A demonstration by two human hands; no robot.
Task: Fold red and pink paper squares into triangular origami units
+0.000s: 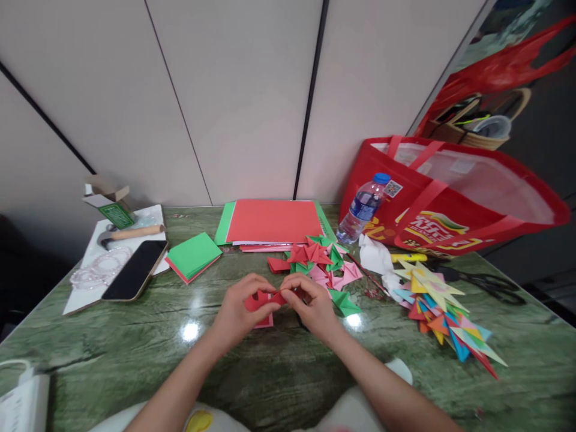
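My left hand [243, 305] and my right hand [311, 304] meet above the middle of the table, both pinching a small folded piece of red paper [278, 298] between thumbs and fingers. Under my left hand's fingers shows a red paper square [266, 321] with a pinkish edge; whether it touches the hand I cannot tell. Just beyond my right hand lies a loose heap of folded red, green and pink paper pieces [317, 255]. A green folded piece [344, 303] sits nearest to that hand.
A stack of green and red paper squares [194, 255] lies left, larger sheets [276, 221] behind. Further left are a phone [135, 270] and a hammer [137, 232]. On the right stand a water bottle [363, 207] and red bag [432, 210], near scissors [490, 285] and colourful folded paper [445, 318].
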